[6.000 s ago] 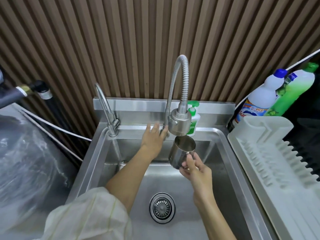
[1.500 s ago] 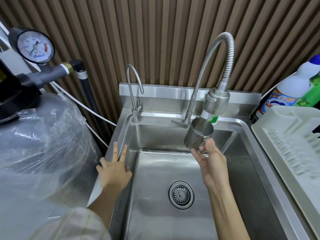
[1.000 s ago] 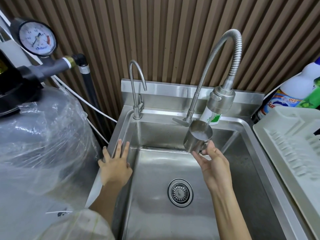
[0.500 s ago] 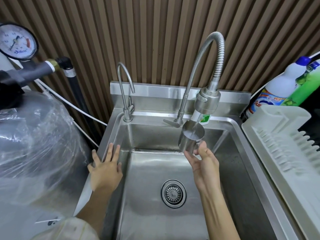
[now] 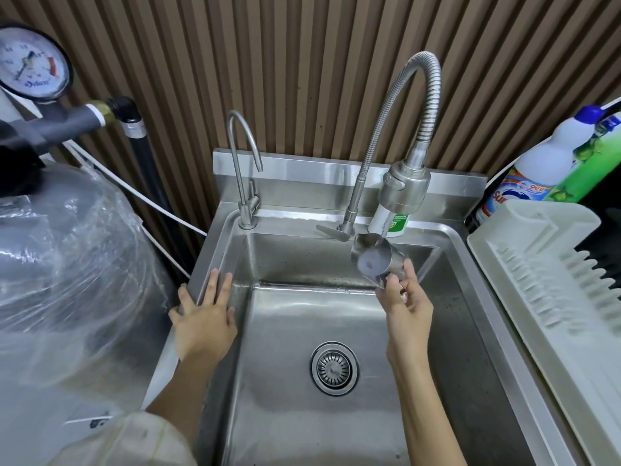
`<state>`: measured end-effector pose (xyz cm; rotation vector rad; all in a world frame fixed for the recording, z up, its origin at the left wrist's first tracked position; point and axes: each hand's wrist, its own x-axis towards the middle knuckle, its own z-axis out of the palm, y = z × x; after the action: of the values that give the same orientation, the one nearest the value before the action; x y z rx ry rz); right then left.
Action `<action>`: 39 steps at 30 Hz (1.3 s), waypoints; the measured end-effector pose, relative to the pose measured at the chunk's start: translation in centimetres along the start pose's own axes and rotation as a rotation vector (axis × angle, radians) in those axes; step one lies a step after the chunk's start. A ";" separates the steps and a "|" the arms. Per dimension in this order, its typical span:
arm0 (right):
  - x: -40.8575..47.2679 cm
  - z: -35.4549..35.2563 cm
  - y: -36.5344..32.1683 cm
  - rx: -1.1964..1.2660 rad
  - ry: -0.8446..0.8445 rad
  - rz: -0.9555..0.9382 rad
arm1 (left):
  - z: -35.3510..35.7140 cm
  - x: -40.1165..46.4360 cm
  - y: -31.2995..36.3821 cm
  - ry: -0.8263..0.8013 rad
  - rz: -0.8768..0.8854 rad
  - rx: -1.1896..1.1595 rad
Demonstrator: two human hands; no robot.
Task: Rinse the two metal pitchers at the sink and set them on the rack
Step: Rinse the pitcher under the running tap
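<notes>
The right hand (image 5: 408, 306) grips a metal pitcher (image 5: 374, 262) by its handle, holding it tilted under the spray head of the flexible faucet (image 5: 405, 190), over the sink (image 5: 470, 297). Water fills the pitcher. The left hand (image 5: 203, 317) rests flat, fingers straight, on the sink's left rim. A white rack (image 5: 551, 297) stands to the right.
</notes>
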<state>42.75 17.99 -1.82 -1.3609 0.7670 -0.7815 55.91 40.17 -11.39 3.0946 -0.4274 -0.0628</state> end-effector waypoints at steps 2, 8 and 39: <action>-0.1 -0.5 -0.1 -0.187 0.015 -0.112 | 0.1 0.0 0.0 0.001 0.003 0.001; 0.5 -1.4 0.7 -0.439 0.123 -0.327 | 0.1 0.0 0.1 0.001 0.003 -0.016; 0.3 1.1 -0.6 0.414 0.026 0.375 | 0.3 0.4 -0.1 0.039 0.010 -0.048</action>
<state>43.85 18.29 -1.17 -0.8073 0.7986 -0.6168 56.27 40.20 -11.74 3.0404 -0.4333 -0.0121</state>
